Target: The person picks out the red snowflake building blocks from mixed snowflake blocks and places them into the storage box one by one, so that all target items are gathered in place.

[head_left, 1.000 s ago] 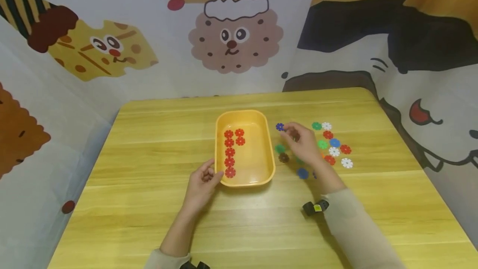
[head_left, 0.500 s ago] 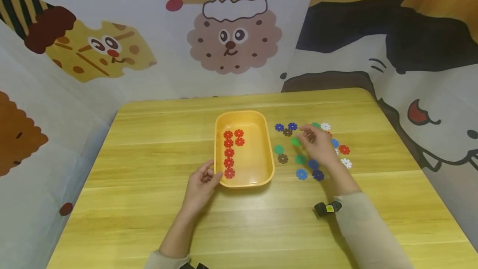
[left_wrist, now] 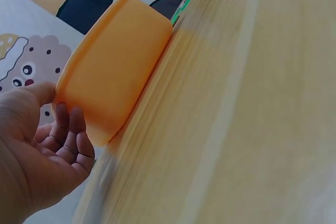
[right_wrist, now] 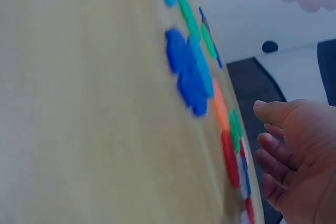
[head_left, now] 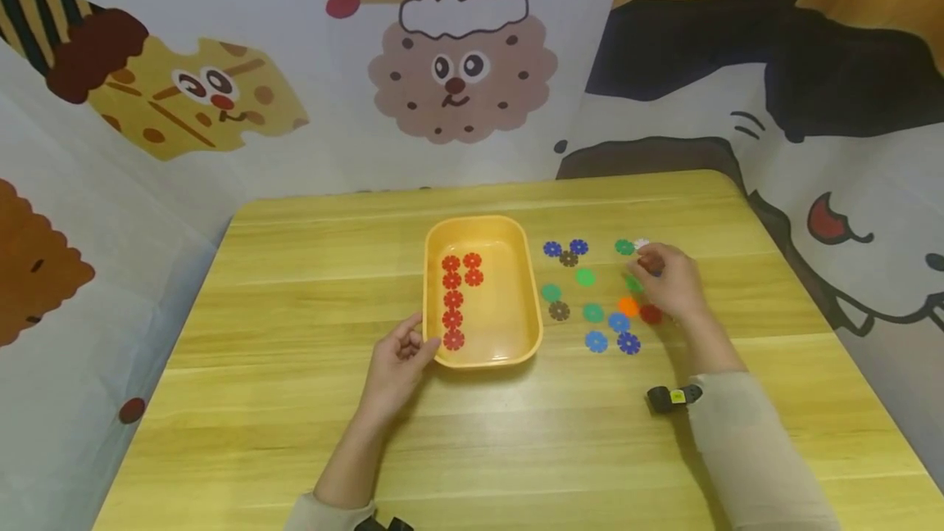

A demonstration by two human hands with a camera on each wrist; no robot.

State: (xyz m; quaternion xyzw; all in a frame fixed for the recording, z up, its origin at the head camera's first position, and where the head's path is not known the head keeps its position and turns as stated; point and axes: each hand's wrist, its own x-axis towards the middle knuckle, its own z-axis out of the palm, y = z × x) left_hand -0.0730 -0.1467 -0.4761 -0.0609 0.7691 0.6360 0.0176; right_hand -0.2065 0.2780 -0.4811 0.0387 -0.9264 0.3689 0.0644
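Note:
My left hand [head_left: 394, 371] holds the near left corner of a yellow plastic tray [head_left: 505, 318]. In the left wrist view its thumb lies at the rim and the fingers curl against the outer wall. Several red snowflake discs [head_left: 453, 299] lie inside, in a column of several and a shorter one of two. My right hand [head_left: 673, 281] hovers over the loose discs to the right, with thumb and index finger around a red snowflake disc [head_left: 649, 264]. The right wrist view shows its fingers loosely bent, apart, with nothing between them. This hand hides some discs.
Loose snowflake discs spread right of the tray: dark blue [head_left: 552, 249], brown [head_left: 560, 311], green [head_left: 593, 313], light blue [head_left: 596, 342], orange [head_left: 628, 306] and another red one [head_left: 651, 315]. The wooden table [head_left: 295, 285] ends at a cartoon-printed cloth [head_left: 332, 121].
My right hand has moved right, from beside the dark blue discs across to the red and white ones, uncovering blue, brown and green discs. The left hand stays at the tray.

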